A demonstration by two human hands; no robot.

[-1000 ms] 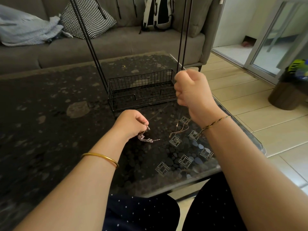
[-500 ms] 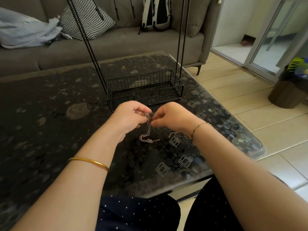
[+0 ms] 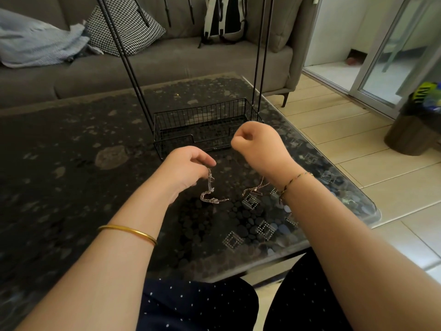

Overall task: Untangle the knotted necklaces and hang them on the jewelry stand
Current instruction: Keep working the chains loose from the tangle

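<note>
Jewelry stand [image 3: 207, 125] is sitting on the tabletop [image 3: 71, 163]. Just before it, left hand [image 3: 188, 168] is dangling first necklace [image 3: 210, 194] onto the tabletop. Second necklace [image 3: 255, 188] is lying right of that, rising toward the right hand [image 3: 257, 144]. Sofa [image 3: 167, 65] is standing behind the stand, backpack [image 3: 224, 17] leaning on it.

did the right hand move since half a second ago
Yes. The right hand has risen up and right, away from the left hand, to the front right corner of the wire basket.
</note>
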